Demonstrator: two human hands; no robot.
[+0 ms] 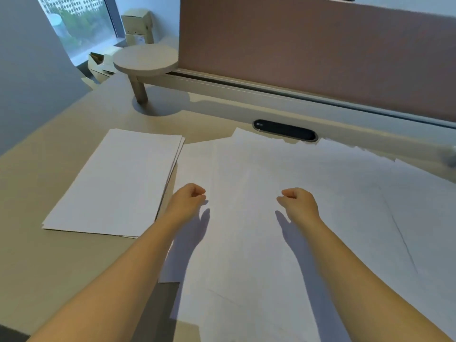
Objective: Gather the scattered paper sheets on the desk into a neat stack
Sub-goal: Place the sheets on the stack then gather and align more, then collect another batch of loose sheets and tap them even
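A fairly neat stack of white sheets (116, 183) lies on the left of the desk. To its right, several loose white sheets (320, 193) overlap in a wide spread that reaches the right edge of view. My left hand (188, 199) hovers over the left part of this spread with its fingers curled into a fist and its shadow on the paper below. My right hand (299, 203) hovers a little to the right, curled the same way. Neither hand visibly holds a sheet.
The beige desk (49, 255) ends at a brown partition panel (308, 50) at the back. A dark oval cable slot (286, 129) sits just beyond the sheets. A round raised shelf on a post (145, 59) stands at the back left, with cardboard boxes (138, 25) by the window.
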